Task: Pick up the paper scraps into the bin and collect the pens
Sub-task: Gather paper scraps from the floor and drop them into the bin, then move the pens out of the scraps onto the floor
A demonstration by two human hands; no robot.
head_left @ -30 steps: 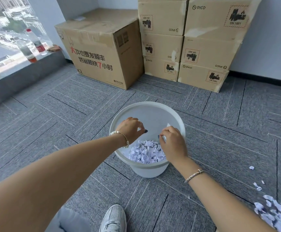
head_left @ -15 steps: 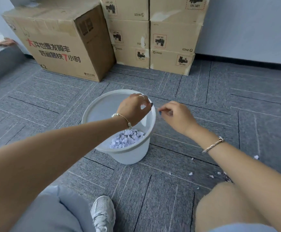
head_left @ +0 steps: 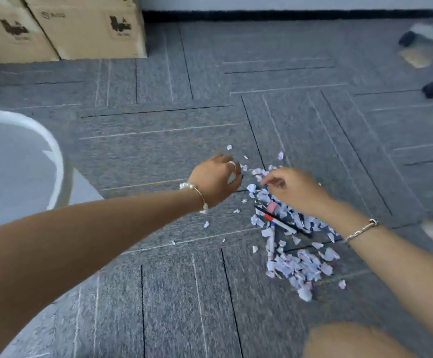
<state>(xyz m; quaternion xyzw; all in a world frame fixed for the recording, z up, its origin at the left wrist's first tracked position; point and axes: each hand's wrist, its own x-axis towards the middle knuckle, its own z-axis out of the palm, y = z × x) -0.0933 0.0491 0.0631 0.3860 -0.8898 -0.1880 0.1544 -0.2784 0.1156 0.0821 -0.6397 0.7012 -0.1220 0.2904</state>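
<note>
Both grips [head_left: 216, 177] [head_left: 294, 188] half-curled, empty (blurred), over ragged pale paper scraps [head_left: 298, 262] and slim pens [head_left: 278, 220].

Paper scraps [head_left: 298, 264], rough carpet [head_left: 174, 140]

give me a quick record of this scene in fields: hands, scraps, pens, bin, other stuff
left hand: over the carpet, just left of the scraps, fingers curled; can't tell if it holds anything
right hand: over the top of the scraps, fingertips pinched; grip unclear
paper scraps: heap on the carpet under the right arm, with loose bits around it
pens: lying in the heap, partly covered
bin: left edge of view, away from the scraps
boxes: stacked at top left
blur: heavy
</note>
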